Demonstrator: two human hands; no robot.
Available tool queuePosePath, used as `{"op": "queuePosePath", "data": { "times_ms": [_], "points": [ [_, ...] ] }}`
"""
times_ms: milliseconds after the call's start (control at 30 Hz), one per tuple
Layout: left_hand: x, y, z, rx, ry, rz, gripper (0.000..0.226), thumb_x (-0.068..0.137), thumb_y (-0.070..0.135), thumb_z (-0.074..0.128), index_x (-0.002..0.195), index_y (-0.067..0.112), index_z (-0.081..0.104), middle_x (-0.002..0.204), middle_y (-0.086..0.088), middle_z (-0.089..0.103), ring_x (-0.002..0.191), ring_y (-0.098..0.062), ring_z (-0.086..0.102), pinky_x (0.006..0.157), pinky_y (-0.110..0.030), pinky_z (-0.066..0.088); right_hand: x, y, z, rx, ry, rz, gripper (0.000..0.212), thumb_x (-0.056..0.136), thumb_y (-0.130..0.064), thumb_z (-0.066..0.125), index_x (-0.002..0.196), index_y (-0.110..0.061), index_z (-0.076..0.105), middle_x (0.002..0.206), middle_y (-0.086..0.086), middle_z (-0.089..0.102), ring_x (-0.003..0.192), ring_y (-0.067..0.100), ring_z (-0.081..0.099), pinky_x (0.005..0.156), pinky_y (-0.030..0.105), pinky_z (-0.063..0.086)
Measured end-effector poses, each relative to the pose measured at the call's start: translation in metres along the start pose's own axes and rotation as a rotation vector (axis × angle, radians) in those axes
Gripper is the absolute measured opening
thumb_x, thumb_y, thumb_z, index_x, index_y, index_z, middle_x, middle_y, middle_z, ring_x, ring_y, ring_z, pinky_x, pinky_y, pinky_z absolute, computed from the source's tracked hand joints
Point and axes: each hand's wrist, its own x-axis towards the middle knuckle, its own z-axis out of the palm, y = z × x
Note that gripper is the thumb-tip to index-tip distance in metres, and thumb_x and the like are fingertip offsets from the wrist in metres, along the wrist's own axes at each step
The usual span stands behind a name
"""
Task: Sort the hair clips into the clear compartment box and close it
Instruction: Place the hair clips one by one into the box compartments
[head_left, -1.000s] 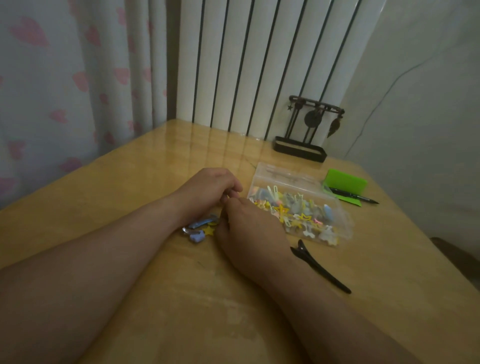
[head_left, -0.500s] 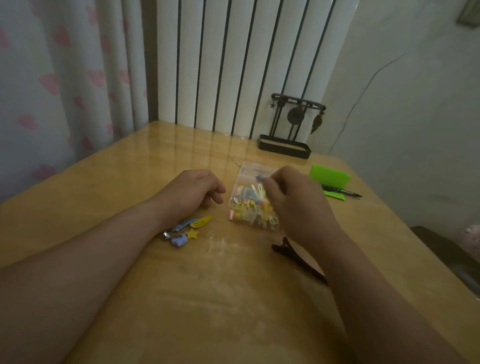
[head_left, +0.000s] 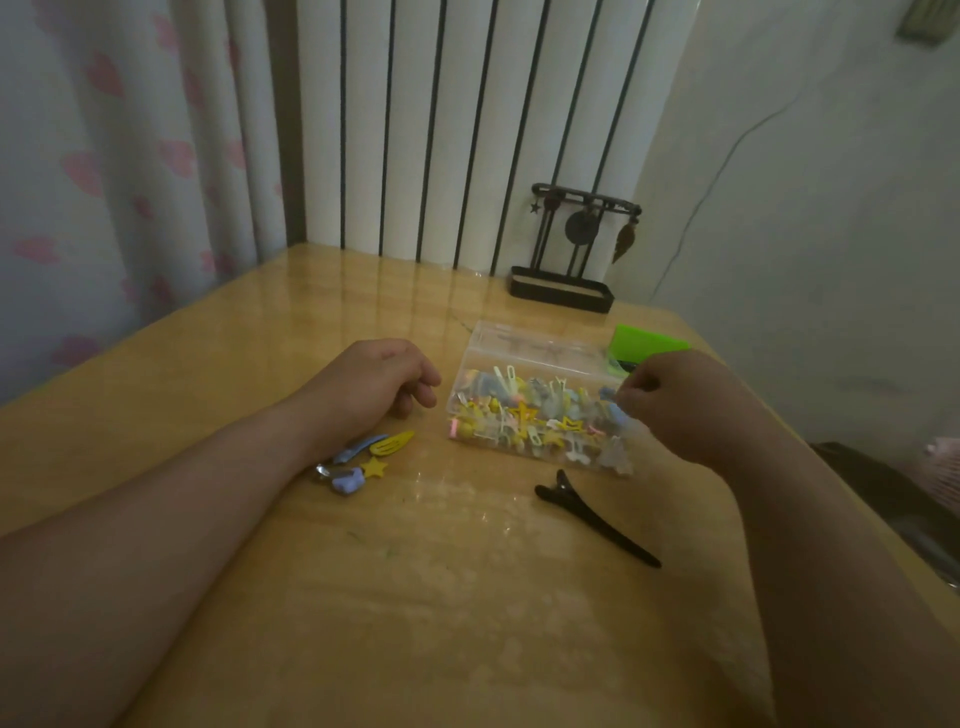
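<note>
The clear compartment box (head_left: 540, 353) lies open in the middle of the table and holds several small coloured hair clips. My right hand (head_left: 691, 405) hovers over the box's right end, its fingertips pinched on a small blue hair clip (head_left: 607, 393). My left hand (head_left: 379, 376) rests on the table left of the box, fingers curled, with nothing seen in it. Beside that wrist lie a yellow snap clip (head_left: 396, 443), a blue snap clip (head_left: 358, 449), a yellow star clip (head_left: 374, 466) and a lilac clip (head_left: 348, 480). A long black clip (head_left: 595, 517) lies in front of the box.
A bright green object (head_left: 647, 340) lies behind my right hand. A dark metal stand (head_left: 563, 291) sits at the table's back edge against the white radiator. The curtain hangs on the left. The table's right edge runs close beside my right forearm.
My right hand went from the loose clips by my left hand up over the box, then along to its right end, with a blue clip pinched. My left hand stayed put.
</note>
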Motion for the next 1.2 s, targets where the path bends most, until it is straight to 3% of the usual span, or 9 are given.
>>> {"op": "queuePosePath", "data": {
  "times_ms": [133,333,833,933,1033,1200],
  "points": [
    [0.001,-0.001,0.0,0.008,0.003,0.007,0.028,0.1,0.008,0.048,0.094,0.006,0.076,0.083,-0.009,0.078,0.064,-0.012,0.061,0.068,-0.028,0.052,-0.002,-0.002,0.005,-0.027,-0.099,0.028,0.011,0.091,-0.025,0.073,0.083,-0.02,0.078,0.079,-0.003,0.071,0.074,0.013,0.064,0.066,0.03,0.051],
    [0.0,0.0,0.001,0.005,0.003,0.018,0.028,0.1,0.006,0.048,0.094,0.005,0.076,0.08,-0.008,0.077,0.062,-0.01,0.06,0.068,-0.027,0.052,-0.004,-0.005,0.005,-0.013,-0.166,0.051,0.015,0.088,-0.026,0.076,0.084,-0.013,0.082,0.078,0.004,0.074,0.069,0.015,0.063,0.058,0.024,0.044],
    [0.002,-0.003,0.002,0.0,0.002,0.029,0.027,0.099,0.007,0.049,0.092,0.007,0.076,0.078,-0.004,0.078,0.068,-0.015,0.06,0.075,-0.035,0.05,-0.005,-0.008,0.007,-0.032,-0.183,0.069,0.024,0.091,-0.032,0.075,0.082,-0.01,0.081,0.076,0.011,0.072,0.068,0.023,0.065,0.053,0.024,0.041],
    [0.002,-0.003,0.002,0.0,0.0,0.028,0.028,0.099,0.007,0.049,0.093,0.007,0.076,0.079,-0.006,0.079,0.069,-0.016,0.06,0.076,-0.035,0.051,-0.005,-0.009,0.009,-0.042,-0.148,0.058,0.025,0.09,-0.032,0.074,0.084,-0.008,0.081,0.081,0.015,0.075,0.078,0.028,0.07,0.057,0.026,0.045],
    [0.002,-0.003,0.003,0.0,0.002,0.028,0.028,0.098,0.009,0.05,0.092,0.008,0.077,0.08,-0.007,0.079,0.07,-0.017,0.061,0.077,-0.037,0.051,-0.007,-0.015,0.012,-0.042,-0.048,0.02,0.02,0.091,-0.03,0.069,0.08,-0.016,0.078,0.074,0.004,0.071,0.071,0.019,0.065,0.059,0.027,0.046],
    [0.002,-0.003,0.001,-0.011,-0.018,0.029,0.029,0.096,0.015,0.05,0.093,0.009,0.077,0.083,-0.008,0.08,0.071,-0.019,0.061,0.077,-0.037,0.052,-0.024,-0.053,0.03,0.161,0.209,-0.221,0.019,0.099,-0.038,0.064,0.086,-0.025,0.071,0.076,-0.008,0.066,0.07,0.009,0.062,0.067,0.04,0.059]
  ]
}}
